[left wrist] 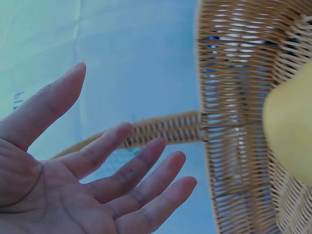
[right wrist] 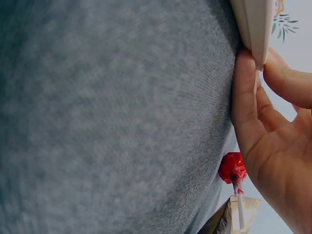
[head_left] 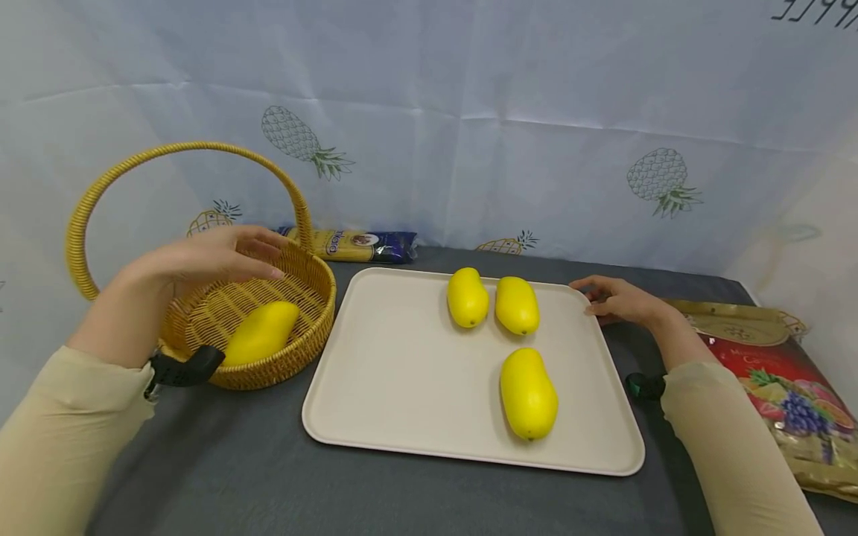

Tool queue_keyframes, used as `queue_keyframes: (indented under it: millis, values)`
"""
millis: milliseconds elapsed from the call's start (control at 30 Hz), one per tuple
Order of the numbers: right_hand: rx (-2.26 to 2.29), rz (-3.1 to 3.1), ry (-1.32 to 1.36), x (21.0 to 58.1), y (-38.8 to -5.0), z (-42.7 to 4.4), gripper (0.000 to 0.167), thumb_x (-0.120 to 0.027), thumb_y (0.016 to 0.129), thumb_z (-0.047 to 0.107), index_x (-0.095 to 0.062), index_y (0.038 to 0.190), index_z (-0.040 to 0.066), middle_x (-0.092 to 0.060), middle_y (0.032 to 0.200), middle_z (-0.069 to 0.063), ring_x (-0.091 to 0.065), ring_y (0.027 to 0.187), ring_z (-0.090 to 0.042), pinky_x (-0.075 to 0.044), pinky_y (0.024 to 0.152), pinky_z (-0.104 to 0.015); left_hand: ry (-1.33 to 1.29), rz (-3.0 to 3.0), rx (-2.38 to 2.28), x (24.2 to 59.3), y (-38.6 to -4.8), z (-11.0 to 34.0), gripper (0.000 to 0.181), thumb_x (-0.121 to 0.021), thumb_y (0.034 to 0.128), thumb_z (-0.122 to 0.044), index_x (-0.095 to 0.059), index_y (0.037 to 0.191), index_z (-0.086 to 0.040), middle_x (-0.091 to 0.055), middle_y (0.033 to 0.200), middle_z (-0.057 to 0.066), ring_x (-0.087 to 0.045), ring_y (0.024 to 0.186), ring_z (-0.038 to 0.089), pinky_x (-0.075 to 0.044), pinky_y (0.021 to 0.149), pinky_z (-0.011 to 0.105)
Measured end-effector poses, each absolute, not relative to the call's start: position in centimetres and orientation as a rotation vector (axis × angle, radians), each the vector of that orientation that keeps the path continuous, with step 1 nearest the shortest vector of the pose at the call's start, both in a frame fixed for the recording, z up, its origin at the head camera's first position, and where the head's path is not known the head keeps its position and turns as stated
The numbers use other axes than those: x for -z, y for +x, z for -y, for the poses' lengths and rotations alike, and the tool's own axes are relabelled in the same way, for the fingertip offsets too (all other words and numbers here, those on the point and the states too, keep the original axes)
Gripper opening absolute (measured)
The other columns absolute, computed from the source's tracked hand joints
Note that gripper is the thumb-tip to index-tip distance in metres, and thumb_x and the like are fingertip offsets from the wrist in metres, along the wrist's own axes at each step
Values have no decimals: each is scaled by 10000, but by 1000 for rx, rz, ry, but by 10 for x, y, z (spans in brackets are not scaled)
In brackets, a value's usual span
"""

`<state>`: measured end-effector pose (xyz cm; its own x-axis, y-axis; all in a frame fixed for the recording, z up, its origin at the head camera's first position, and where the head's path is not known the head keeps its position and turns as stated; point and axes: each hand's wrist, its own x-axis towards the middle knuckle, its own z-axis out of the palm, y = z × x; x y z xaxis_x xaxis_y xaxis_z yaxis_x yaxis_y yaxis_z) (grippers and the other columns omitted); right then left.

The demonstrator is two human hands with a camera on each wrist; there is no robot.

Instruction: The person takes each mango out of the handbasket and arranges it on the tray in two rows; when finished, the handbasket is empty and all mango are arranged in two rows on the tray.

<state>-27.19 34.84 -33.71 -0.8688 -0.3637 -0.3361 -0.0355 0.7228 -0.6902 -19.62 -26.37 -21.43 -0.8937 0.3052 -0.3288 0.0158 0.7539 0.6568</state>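
Observation:
My left hand (head_left: pixel 201 260) hovers over the wicker basket (head_left: pixel 304 356), fingers loosely spread and holding nothing. One yellow mango (head_left: pixel 261 333) lies in that basket; the left wrist view also shows part of this mango (left wrist: pixel 292 126) beyond the basket's woven side. Three more mangoes rest on a cream tray (head_left: pixel 402 365): two near its back edge, (head_left: pixel 468 298) being the left of them, and one nearer the front. At the tray's back right corner, my right hand (head_left: pixel 620 301) pinches the rim between thumb and fingers, as the right wrist view shows.
The basket's tall arched handle (head_left: pixel 194 147) rises behind my left hand. A pasta packet (head_left: pixel 365 246) lies along the back by the curtain. On the right, beside my forearm, is a large red and gold bag (head_left: pixel 771 372). A red lollipop (right wrist: pixel 233 168) shows in the right wrist view.

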Motion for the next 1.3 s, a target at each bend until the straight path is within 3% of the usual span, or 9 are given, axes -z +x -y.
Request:
queue_keyframes:
  millis: [300, 733, 1000, 1300]
  values:
    - [983, -2470, -314, 338, -272, -347, 623, -605, 978, 158, -314, 1511, 20, -501, 1241, -240, -601, 1002, -228, -589, 949, -445, 293, -2456, -967, 212, -218, 264, 753, -605, 974, -399, -235, 1547, -80, -326, 1574, 232, -427, 1396, 397, -410, 1143, 566]
    - [1018, -2452, -337, 337, -271, -349, 631, -604, 977, 156, -305, 1516, 21, -524, 1243, -243, -615, 989, -173, -594, 941, -420, 250, -2263, -989, 244, -243, 298, 738, -534, 1014, -376, -172, 1564, -43, -198, 1610, 249, -359, 1436, 438, -477, 1098, 526]
    - [1016, -2446, -331, 338, -271, -349, 631, -603, 979, 157, -304, 1518, 25, -526, 1236, -230, -609, 984, -165, -592, 946, -418, 293, -2087, -952, 259, -249, 309, 759, -573, 994, -295, -142, 1570, -55, -162, 1628, 256, -298, 1469, 446, -483, 1098, 505]
    - [1016, -2445, -331, 336, -271, -350, 633, -603, 977, 157, -304, 1520, 29, -522, 1245, -229, -609, 989, -160, -591, 946, -410, 294, -2002, -890, 268, -250, 305, 822, -650, 938, -238, -148, 1577, -113, -211, 1612, 237, -447, 1379, 293, -484, 1100, 471]
